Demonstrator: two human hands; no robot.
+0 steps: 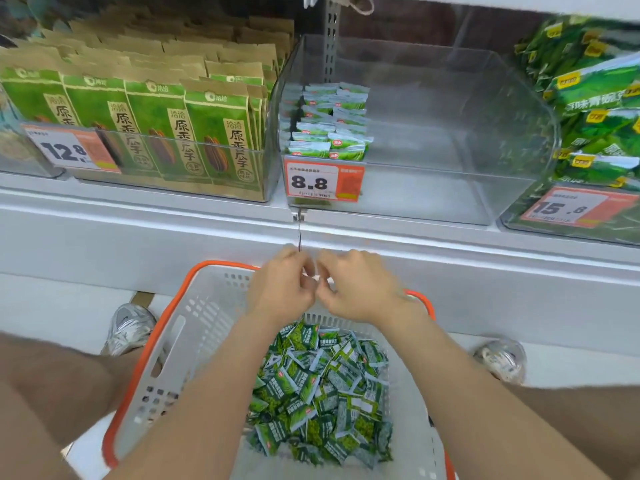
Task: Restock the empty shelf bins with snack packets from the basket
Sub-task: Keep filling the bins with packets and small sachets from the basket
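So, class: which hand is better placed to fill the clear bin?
Probably the right hand: the clear bin is bare on that side, while a packet row fills the side nearer the left hand.

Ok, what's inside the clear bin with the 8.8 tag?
Small green snack packets stacked at the left of the clear bin; the rest is bare. The price tag hides whatever lies behind it.
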